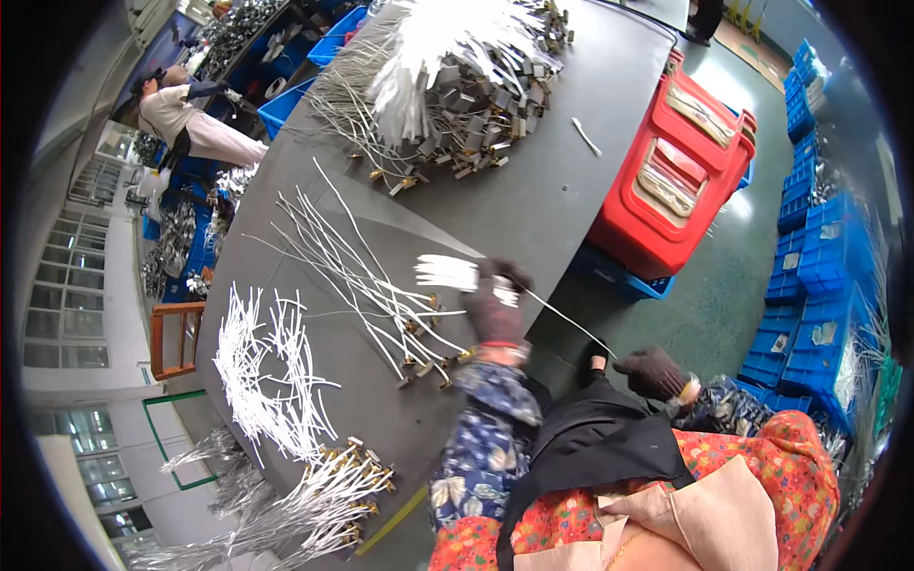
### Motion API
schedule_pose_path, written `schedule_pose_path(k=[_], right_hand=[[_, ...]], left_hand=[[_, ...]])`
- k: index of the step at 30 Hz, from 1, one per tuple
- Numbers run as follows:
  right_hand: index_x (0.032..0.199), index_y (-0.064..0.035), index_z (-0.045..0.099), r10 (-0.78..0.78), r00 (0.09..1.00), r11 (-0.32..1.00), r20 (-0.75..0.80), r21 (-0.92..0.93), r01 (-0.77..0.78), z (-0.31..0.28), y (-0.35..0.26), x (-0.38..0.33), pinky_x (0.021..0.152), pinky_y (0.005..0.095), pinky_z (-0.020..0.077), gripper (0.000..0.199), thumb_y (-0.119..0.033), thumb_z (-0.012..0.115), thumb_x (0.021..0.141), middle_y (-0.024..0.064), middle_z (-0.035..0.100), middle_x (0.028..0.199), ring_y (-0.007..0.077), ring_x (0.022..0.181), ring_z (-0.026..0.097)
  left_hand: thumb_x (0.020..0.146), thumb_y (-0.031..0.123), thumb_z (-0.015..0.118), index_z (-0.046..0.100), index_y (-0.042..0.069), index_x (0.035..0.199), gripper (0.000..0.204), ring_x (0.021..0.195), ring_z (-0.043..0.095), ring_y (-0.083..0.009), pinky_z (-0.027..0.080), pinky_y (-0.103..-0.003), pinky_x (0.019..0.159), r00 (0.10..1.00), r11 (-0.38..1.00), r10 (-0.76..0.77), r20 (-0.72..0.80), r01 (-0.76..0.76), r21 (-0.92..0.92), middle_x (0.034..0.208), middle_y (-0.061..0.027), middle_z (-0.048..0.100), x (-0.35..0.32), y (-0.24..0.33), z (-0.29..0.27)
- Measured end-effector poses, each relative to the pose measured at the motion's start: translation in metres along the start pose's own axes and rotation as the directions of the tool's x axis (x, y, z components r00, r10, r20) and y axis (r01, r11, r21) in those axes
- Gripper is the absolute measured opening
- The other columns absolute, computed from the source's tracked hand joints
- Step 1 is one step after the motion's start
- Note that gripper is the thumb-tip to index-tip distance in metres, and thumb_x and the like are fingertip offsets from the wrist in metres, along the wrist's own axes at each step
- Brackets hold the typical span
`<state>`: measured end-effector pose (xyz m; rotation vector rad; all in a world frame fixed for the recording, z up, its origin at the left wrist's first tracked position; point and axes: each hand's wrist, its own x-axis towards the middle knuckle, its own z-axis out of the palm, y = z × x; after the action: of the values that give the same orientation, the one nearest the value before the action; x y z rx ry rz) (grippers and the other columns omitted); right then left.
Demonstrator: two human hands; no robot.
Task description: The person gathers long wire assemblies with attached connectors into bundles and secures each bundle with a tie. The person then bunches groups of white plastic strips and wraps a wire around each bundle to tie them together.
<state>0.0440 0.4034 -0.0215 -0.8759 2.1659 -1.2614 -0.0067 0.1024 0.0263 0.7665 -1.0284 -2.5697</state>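
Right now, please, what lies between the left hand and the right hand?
One thin white strand stretches between the left hand and the right hand; the head view shows it.

Held white bundle (pixel 446 273), middle hidden

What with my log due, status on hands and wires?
Left hand gripping white strands; right hand holding thin white wire, stretched between hands. Loose wires on tabletop beside left hand.
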Motion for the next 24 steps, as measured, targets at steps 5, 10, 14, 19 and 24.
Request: schedule_pose_path(k=[5,10,14,19,24], right_hand=[[0.081,-0.0003,0.067,0.860,0.501,0.487,0.098,0.139,-0.862,-0.027,-0.010,-0.065,0.051,0.0328,0.0447,0.028,-0.029,0.067,0.080,0.0092,0.063,0.065,0.0158,0.052,0.056],[0.078,-0.0004,0.066,0.894,0.440,0.418,0.082,0.200,-0.886,-0.034,-0.014,-0.078,0.048,0.0309,0.0419,0.035,-0.035,0.070,0.078,0.0064,0.058,0.059,0.0136,0.050,0.052],[0.077,0.0000,0.066,0.881,0.467,0.446,0.068,0.206,-0.871,-0.035,-0.015,-0.072,0.049,0.0309,0.0427,0.033,-0.033,0.069,0.078,0.0066,0.060,0.061,0.0143,0.052,0.054],[0.074,0.0002,0.066,0.884,0.464,0.441,0.057,0.225,-0.869,-0.035,-0.008,-0.076,0.048,0.0317,0.0428,0.030,-0.030,0.068,0.078,0.0074,0.060,0.062,0.0150,0.052,0.054],[0.074,0.0002,0.065,0.821,0.554,0.509,0.134,0.265,-0.819,-0.030,-0.006,-0.079,0.049,0.0312,0.0407,0.032,-0.031,0.069,0.079,0.0053,0.058,0.060,0.0135,0.051,0.051]], left_hand=[[0.091,0.032,0.061,0.061,0.002,0.095,0.030,0.073,0.060,-0.0191,0.053,-0.035,0.073,0.938,0.941,0.330,-0.103,-0.320,0.108,0.085,-0.0085,0.062,0.019,0.079,-0.011],[0.091,0.027,0.061,0.060,0.001,0.097,0.027,0.072,0.062,-0.0193,0.055,-0.035,0.069,0.878,0.897,0.442,-0.183,-0.429,0.107,0.083,-0.0076,0.063,0.026,0.142,-0.017],[0.091,0.028,0.061,0.061,0.003,0.093,0.025,0.067,0.061,-0.0195,0.055,-0.035,0.064,0.839,0.873,0.487,-0.241,-0.472,0.121,0.078,-0.0065,0.062,0.014,0.171,-0.008],[0.092,0.026,0.060,0.061,0.002,0.093,0.025,0.062,0.061,-0.0196,0.052,-0.033,0.056,0.810,0.857,0.513,-0.285,-0.501,0.118,0.075,-0.0076,0.063,0.020,0.175,-0.017],[0.093,0.024,0.057,0.062,0.000,0.095,0.024,0.069,0.063,-0.0195,0.054,-0.032,0.062,0.914,0.906,0.401,-0.058,-0.386,0.175,0.083,-0.0101,0.065,0.006,0.147,-0.028]])
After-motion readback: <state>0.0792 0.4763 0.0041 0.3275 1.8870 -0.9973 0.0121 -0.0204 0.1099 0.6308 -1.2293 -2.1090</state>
